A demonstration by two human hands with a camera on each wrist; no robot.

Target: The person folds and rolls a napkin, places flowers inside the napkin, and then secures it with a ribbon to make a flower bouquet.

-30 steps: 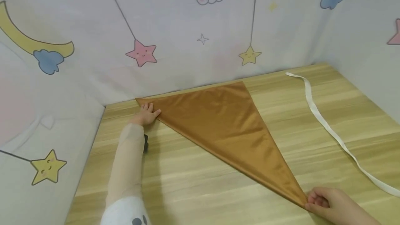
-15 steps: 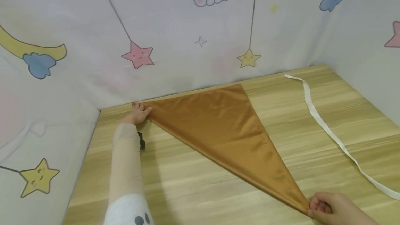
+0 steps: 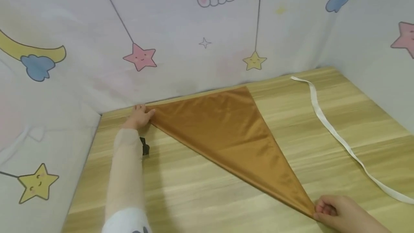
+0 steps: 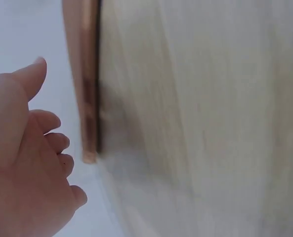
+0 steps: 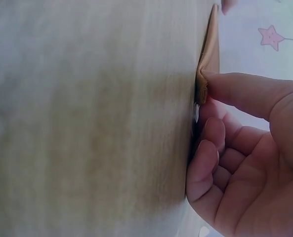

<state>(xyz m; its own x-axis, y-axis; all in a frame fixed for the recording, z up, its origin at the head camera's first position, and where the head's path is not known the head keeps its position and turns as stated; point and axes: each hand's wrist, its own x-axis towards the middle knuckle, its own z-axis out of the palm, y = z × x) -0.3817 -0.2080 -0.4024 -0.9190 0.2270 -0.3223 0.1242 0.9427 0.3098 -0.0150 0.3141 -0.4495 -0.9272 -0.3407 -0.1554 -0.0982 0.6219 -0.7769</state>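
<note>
"Head view: where was the brown cloth (image 3: 220,128)?"
"Flat on the wooden table (image 3: 207,193), a triangle, its near tip pinched by the right hand (image 3: 341,212)."
"And the left hand (image 3: 139,117)?"
"Fingers relaxed, at the cloth's far-left corner."

One left hand (image 3: 140,117), one right hand (image 3: 337,211), one brown satin cloth (image 3: 223,128), one white ribbon (image 3: 319,113), one wood-grain tabletop (image 3: 207,197), one black object (image 3: 145,147); in print, two yellow moons (image 3: 16,49), two blue clouds (image 3: 37,67), two pink stars (image 3: 140,57), two smiling yellow stars (image 3: 38,183).
</note>
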